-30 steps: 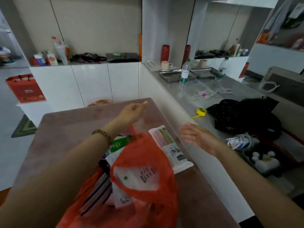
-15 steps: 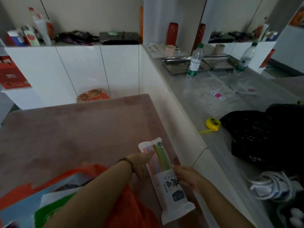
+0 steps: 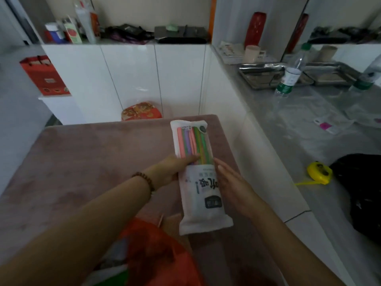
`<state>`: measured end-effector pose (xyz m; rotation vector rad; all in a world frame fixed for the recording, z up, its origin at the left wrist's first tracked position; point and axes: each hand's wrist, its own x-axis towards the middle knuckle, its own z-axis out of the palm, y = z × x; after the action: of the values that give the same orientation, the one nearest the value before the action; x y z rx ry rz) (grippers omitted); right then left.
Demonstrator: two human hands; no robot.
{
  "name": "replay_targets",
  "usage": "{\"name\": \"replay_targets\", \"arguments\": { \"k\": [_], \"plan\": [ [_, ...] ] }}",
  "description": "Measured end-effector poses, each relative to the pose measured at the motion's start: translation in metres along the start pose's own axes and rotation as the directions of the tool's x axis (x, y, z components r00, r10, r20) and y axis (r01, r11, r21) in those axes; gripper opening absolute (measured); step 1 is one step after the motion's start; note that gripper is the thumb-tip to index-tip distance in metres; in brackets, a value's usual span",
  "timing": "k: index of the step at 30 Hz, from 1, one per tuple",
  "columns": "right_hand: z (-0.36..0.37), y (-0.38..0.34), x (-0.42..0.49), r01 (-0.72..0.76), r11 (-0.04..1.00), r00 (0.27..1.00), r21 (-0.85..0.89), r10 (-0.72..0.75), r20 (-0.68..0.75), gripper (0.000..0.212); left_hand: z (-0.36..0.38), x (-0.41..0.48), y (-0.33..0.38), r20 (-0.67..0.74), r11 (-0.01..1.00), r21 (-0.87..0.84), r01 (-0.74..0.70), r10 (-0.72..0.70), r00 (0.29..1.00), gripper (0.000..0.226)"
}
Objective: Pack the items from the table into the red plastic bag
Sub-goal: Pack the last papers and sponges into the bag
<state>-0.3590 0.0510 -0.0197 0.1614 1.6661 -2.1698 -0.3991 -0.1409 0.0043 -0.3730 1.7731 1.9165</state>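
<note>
Right now both hands are on the pack of coloured straws, a long white packet lying near the right edge of the table with its long axis running from the near side toward the far right corner. The left hand presses against its left flank, thumb laid across the clear window where the straws show; the right hand lies flat along its right flank with the fingers straight. So the packet is pinched between two palms rather than wrapped by either, and I cannot tell whether it is already lifted or resting on the tabletop. The red plastic bag sits at the near edge, just beside and below the packet's near end, its mouth turned toward the person and partly hidden by the left forearm, with other packages visible inside. Judging from that, the packet needs to travel back along its own length, near end first, into the bag. Nothing else lies on the table between them; the left forearm crossing the opening looks like the only obstruction.
</note>
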Motion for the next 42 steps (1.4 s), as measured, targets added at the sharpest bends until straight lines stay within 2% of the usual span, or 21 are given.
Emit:
{"name": "replay_targets", "arguments": {
  "k": [2,4,6,9,12,16,20,22,24,28,30,31,33,35,37,40,42],
  "plan": [
    [0.027,0.001,0.018,-0.065,0.997,0.996,0.038,0.062,0.069,0.029,-0.039,-0.007,0.009,-0.073,0.999,-0.039,-0.022,0.019,0.997,0.041],
    [0.052,0.014,0.033,-0.170,0.985,0.980,-0.033,0.173,0.094,0.029,-0.078,-0.016,0.007,-0.154,0.997,-0.073,-0.032,0.021,0.988,0.041],
    [0.071,0.032,0.044,-0.267,0.938,0.946,-0.223,0.299,0.126,0.026,-0.113,-0.025,-0.003,-0.223,0.993,-0.111,-0.034,0.009,0.975,0.043],
    [0.091,0.054,0.046,-0.290,0.762,0.891,-0.579,0.436,0.127,0.026,-0.151,-0.037,-0.030,-0.262,0.988,-0.155,-0.003,-0.038,0.964,0.044],
    [0.098,0.067,0.046,-0.273,0.664,0.910,-0.696,0.413,0.038,0.032,-0.164,-0.044,-0.057,-0.245,0.981,-0.195,0.025,-0.073,0.967,0.043],
    [0.103,0.074,0.046,-0.264,0.623,0.900,-0.736,0.434,0.045,0.032,-0.162,-0.047,-0.077,-0.211,0.964,-0.266,0.021,-0.079,0.974,0.030],
    [0.105,0.076,0.039,-0.274,0.537,0.894,-0.798,0.449,-0.004,0.032,-0.167,-0.049,-0.084,-0.196,0.973,-0.222,0.066,-0.111,0.974,0.022],
    [0.105,0.083,0.036,-0.302,0.554,0.884,-0.776,0.468,-0.010,0.034,-0.171,-0.050,-0.088,-0.202,0.969,-0.233,0.077,-0.126,0.971,0.023],
    [0.107,0.092,0.034,-0.311,0.591,0.880,-0.744,0.475,0.010,0.026,-0.174,-0.050,-0.090,-0.220,0.960,-0.267,0.080,-0.141,0.965,0.026],
    [0.104,0.097,0.035,-0.343,0.717,0.904,-0.607,0.427,-0.007,0.023,-0.182,-0.046,-0.088,-0.303,0.948,-0.319,0.010,-0.112,0.947,0.040],
    [0.090,0.087,0.044,-0.304,0.747,0.948,-0.590,0.301,-0.108,0.025,-0.184,-0.041,-0.086,-0.337,0.935,-0.354,-0.022,-0.106,0.935,0.042],
    [0.081,0.078,0.051,-0.265,0.773,0.963,-0.576,0.180,-0.201,0.026,-0.184,-0.039,-0.084,-0.350,0.925,-0.379,-0.033,-0.111,0.930,0.043],
    [0.064,0.054,0.064,-0.171,0.869,0.921,-0.464,-0.027,-0.390,0.028,-0.183,-0.033,-0.080,-0.354,0.906,-0.421,-0.034,-0.130,0.926,0.043],
    [0.054,0.029,0.073,-0.084,0.946,0.888,-0.312,-0.071,-0.454,0.031,-0.176,-0.026,-0.077,-0.323,0.896,-0.443,-0.011,-0.148,0.935,0.040],
    [0.055,0.015,0.079,-0.075,0.969,0.919,-0.234,-0.024,-0.393,0.032,-0.161,-0.016,-0.077,-0.280,0.873,-0.487,0.022,-0.180,0.943,0.038],
    [0.076,0.023,0.079,-0.158,0.925,0.970,-0.344,0.080,-0.230,0.027,-0.140,0.001,-0.079,-0.236,0.877,-0.478,0.047,-0.180,0.955,0.050],
    [0.085,0.040,0.080,-0.166,0.909,0.973,-0.383,0.086,-0.215,0.024,-0.132,0.010,-0.078,-0.202,0.875,-0.485,0.020,-0.134,0.970,0.063]
  ]
}}
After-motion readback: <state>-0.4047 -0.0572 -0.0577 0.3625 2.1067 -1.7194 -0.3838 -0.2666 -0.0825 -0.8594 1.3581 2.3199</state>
